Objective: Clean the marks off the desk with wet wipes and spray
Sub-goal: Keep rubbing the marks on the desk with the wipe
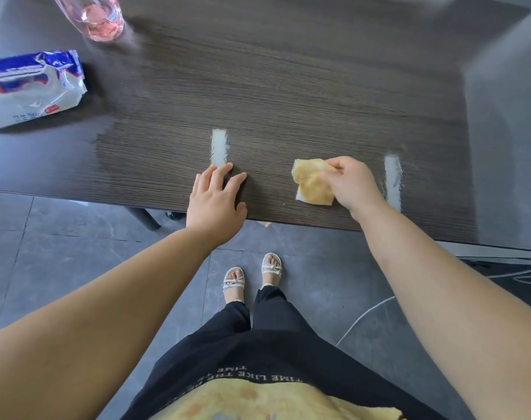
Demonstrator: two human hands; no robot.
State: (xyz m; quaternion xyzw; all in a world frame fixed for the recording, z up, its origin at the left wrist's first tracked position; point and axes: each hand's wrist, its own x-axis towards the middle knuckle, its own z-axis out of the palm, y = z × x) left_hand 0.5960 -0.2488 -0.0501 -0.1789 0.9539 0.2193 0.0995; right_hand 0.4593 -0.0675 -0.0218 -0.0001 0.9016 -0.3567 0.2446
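Observation:
My right hand (353, 184) pinches a yellow-stained wet wipe (312, 186) that lies on the dark wood desk (288, 92) near its front edge. My left hand (215, 201) rests flat on the desk with its fingers spread, fingertips just below a bright white streak (219, 147). A second white streak (393, 181) runs along the desk to the right of my right hand. The wet wipes pack (30, 89), blue and white, lies at the far left. The pink clear spray bottle (97, 18) stands at the back left, its top cut off by the frame.
A grey panel (506, 131) rises at the desk's right end. Below the front edge are grey floor tiles (61, 237), a dark desk leg (146, 218), my sandalled feet (252, 277), and cables (525, 274) at the right.

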